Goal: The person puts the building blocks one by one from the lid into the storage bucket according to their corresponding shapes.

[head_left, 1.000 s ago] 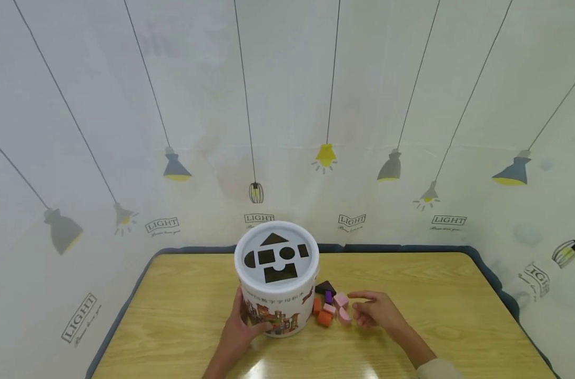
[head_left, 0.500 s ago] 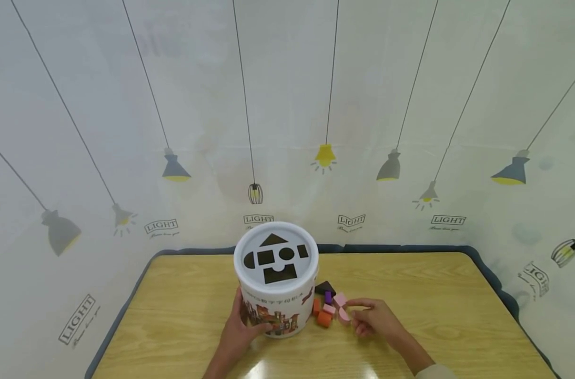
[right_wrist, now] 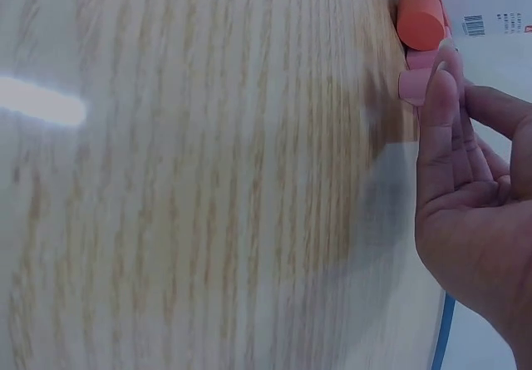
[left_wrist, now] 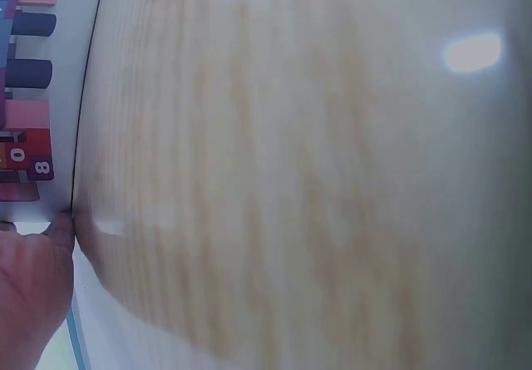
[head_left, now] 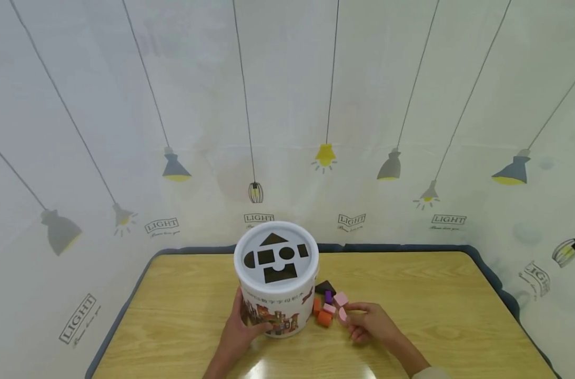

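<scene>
A white bucket (head_left: 280,310) with printed pictures stands upright on the wooden table, its lid (head_left: 276,257) cut with several shaped holes. My left hand (head_left: 240,329) grips its lower left side, thumb across the front; the other fingers are mostly hidden. To the right of the bucket, my right hand (head_left: 374,323) pinches a pink rounded block (head_left: 342,315) between thumb and index finger. Close by lie a pink block (head_left: 340,299), a smaller pink block (head_left: 329,309), a purple block (head_left: 328,297), a black triangular block (head_left: 325,287) and an orange cylinder (head_left: 324,318).
Another orange block (head_left: 316,306) lies right against the bucket's side. The wooden table (head_left: 434,295) reaches to a dark blue edge (head_left: 401,248), with a lamp-patterned wall covering (head_left: 287,105) behind and at the sides.
My right hand has shifted slightly down and toward me, from beside the upper pink block to the pink rounded block, and now pinches it. The left hand and bucket stay put.
</scene>
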The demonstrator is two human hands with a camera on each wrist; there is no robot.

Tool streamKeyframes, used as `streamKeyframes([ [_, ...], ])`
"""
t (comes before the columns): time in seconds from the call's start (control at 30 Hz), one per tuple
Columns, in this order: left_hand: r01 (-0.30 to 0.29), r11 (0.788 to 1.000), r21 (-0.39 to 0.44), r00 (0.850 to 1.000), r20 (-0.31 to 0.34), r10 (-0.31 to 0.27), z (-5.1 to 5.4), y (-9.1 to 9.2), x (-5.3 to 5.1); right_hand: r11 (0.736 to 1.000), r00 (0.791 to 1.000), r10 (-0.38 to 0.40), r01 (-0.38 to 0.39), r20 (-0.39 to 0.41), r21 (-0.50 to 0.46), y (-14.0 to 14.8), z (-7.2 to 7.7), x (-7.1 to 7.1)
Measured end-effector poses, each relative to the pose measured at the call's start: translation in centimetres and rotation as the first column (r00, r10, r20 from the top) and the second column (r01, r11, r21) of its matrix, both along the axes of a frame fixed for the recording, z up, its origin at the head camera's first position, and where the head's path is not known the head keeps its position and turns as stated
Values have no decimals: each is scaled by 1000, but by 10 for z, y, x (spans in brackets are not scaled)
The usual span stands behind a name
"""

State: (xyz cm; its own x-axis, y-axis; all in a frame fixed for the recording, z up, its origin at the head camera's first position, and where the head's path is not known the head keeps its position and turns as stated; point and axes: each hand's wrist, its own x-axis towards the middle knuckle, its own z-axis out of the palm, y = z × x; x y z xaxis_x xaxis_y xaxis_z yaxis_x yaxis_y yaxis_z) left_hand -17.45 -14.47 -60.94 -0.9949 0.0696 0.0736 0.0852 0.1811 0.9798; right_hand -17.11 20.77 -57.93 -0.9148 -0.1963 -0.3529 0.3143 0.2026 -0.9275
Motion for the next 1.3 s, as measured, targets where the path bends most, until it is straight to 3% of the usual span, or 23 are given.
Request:
streamKeyframes([
  [0.43, 10, 1000, 26, 1000, 4, -11, 5, 1, 0, 999, 998, 51, -51, 27, -2, -4, 2, -2],
  [0.67, 9, 1000, 23, 1000, 13, -9, 3, 2, -2, 998, 998, 71, -71, -3, 3, -5, 3, -3],
  [1.1, 13, 999, 31, 1000, 18, -13, 4, 2, 1, 989, 993, 107, -101, -42, 112, -14, 29, -9],
  [1.3, 8, 999, 31, 999, 41, -9, 4, 1, 1, 987, 987, 143, -137, -79, 84, -20, 49, -5],
])
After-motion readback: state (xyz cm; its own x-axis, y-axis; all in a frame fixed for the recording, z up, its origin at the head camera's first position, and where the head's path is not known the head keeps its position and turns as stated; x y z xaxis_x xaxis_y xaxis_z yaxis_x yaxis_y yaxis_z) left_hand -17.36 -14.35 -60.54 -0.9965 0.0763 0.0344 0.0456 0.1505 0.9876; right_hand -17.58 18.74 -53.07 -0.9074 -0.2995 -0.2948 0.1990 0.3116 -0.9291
